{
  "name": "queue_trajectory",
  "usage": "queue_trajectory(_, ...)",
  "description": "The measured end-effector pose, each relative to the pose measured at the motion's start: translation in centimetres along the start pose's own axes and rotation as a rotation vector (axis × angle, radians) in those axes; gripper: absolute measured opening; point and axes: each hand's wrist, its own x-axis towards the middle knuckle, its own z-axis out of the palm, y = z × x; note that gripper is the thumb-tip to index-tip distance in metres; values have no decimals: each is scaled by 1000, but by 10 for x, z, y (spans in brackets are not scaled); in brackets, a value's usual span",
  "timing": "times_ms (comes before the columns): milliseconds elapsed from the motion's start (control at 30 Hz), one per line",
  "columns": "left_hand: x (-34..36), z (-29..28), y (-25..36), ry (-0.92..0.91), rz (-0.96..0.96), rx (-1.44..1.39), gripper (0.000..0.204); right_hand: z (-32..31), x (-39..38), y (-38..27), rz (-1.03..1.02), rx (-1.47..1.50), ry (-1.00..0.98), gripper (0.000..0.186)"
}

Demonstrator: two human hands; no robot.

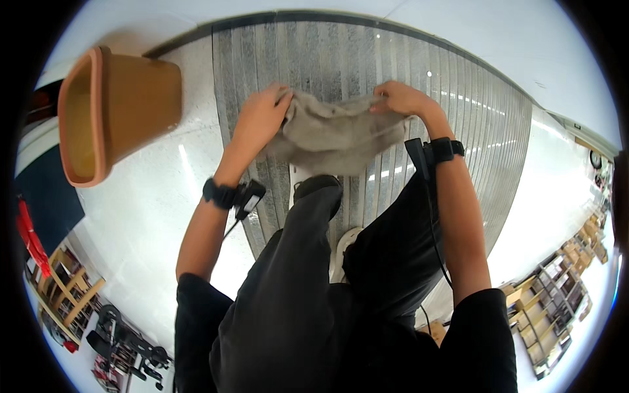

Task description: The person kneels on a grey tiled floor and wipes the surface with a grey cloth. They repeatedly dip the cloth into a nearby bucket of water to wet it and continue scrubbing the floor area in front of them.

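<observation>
A greyish-beige cloth [337, 131] hangs stretched between my two hands, its lower part smeared by motion. My left hand [263, 112] pinches its upper left corner, thumb against the fabric. At the upper right corner, the fingers of my right hand [401, 99] are closed on the edge. The cloth is in front of my shoes, over a grey ribbed mat [367, 52]. Whether its bottom edge touches the mat I cannot tell. Each wrist wears a black strap with a small device and a cable.
A tan plastic bin [141, 98] lies tipped or stands at the left on pale floor [151, 216]. A white wall [432, 16] rises past the mat's far edge. Shelves with boxes [557, 308] are at the lower right; wooden racks [65, 281] and black equipment [124, 344] are at the lower left.
</observation>
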Motion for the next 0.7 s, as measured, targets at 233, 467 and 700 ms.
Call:
queue_trajectory(233, 47, 34, 1, 609, 223, 231, 47, 22, 65, -42, -73, -307, 1130, 57)
queue_trajectory(467, 66, 70, -14, 314, 399, 485, 61, 54, 156, -41, -286, 154, 1096, 106)
queue_trajectory(700, 70, 72, -13, 438, 384, 473, 59, 31, 141, -32, -268, -68, 896, 113)
